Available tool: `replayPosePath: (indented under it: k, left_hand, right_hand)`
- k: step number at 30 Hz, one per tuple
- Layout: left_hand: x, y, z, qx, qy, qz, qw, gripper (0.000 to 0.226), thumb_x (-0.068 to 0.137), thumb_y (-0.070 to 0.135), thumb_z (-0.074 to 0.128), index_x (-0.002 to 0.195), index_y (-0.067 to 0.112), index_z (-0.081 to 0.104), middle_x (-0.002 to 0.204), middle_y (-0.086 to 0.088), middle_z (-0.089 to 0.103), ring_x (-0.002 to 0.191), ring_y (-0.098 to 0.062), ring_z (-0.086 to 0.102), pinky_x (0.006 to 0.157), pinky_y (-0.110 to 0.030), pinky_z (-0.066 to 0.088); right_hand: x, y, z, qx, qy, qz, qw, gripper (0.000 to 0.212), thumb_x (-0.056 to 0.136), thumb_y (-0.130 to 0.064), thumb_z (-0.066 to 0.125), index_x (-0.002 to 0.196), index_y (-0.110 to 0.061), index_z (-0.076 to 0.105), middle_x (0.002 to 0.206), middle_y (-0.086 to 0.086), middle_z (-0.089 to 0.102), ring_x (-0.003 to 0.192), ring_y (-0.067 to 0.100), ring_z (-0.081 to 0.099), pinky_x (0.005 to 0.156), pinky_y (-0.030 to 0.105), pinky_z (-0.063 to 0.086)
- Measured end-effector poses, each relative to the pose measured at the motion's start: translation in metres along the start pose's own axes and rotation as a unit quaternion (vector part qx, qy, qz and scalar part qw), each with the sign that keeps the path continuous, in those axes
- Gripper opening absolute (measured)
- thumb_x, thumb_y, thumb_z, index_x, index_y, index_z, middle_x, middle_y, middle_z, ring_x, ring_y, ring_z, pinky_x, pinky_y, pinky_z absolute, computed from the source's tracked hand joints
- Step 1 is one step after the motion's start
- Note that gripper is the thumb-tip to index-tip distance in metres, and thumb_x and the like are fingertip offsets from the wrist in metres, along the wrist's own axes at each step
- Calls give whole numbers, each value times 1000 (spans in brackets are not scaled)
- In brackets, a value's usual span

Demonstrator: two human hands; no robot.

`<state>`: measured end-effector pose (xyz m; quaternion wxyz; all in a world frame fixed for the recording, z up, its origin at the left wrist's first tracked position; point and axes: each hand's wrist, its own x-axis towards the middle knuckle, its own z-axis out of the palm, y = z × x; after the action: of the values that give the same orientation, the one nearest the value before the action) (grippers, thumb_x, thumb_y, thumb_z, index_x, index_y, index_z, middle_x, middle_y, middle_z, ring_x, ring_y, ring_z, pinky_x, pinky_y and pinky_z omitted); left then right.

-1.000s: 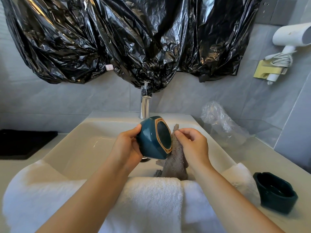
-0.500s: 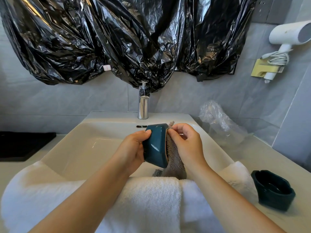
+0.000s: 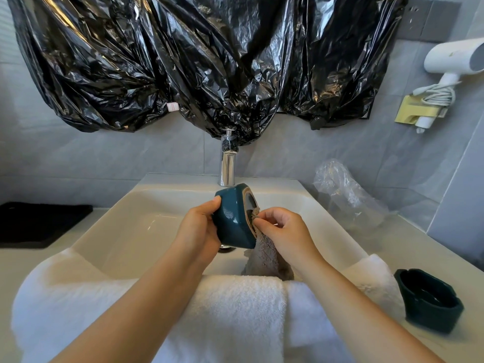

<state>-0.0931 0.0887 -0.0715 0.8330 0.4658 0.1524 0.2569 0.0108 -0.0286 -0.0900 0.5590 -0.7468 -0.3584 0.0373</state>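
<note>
Over the white sink my left hand grips a dark teal ceramic cup by its side, tipped so its tan-rimmed mouth faces right. My right hand pinches a grey-brown cloth and presses it against the cup's rim and into the opening. The rest of the cloth hangs down into the basin. The cup's inside is mostly hidden.
A white towel lies over the sink's front edge. A second dark teal cup stands on the counter at right, a crumpled clear plastic bag behind it. A chrome tap is at the back, black plastic sheeting above, a black mat at left.
The cup has turned between my hands. My right hand has moved the cloth from the cup's outside face to its rim and opening. The view has shifted slightly.
</note>
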Motion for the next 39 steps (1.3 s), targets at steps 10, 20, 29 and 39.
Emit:
replayPosePath:
  k: [10,20,29,39]
  left_hand:
    - [-2,-5,4,57,-54,-35,996,24,99,20,41,108,13,62,89,-6,70,87,-23,63,83,-43,51]
    - [3,-3,1,65,48,-15,997,16,99,23,45,103,14,57,96,-9,63,85,-24,60,65,-35,46]
    - [13,-3,-8,66,127,-13,990,24,96,22,52,117,10,55,106,-13,63,89,-30,60,75,-40,51]
    - [17,-2,-13,49,164,-2,985,26,95,21,52,119,11,52,106,-12,62,89,-29,60,63,-37,49]
  right_hand:
    - [7,0,0,7,92,5,996,13,95,-20,60,101,-14,69,99,-2,68,91,11,62,71,13,47]
    - [-6,-8,-10,59,-84,10,995,7,90,-21,66,88,-25,72,94,-3,71,98,13,63,86,24,50]
    - [6,14,-14,-123,-31,166,978,50,97,-37,53,139,-9,50,144,7,50,133,24,45,103,33,37]
    - [-2,10,-6,-314,-219,164,909,70,83,-40,72,143,-17,44,143,4,49,126,22,48,100,32,39]
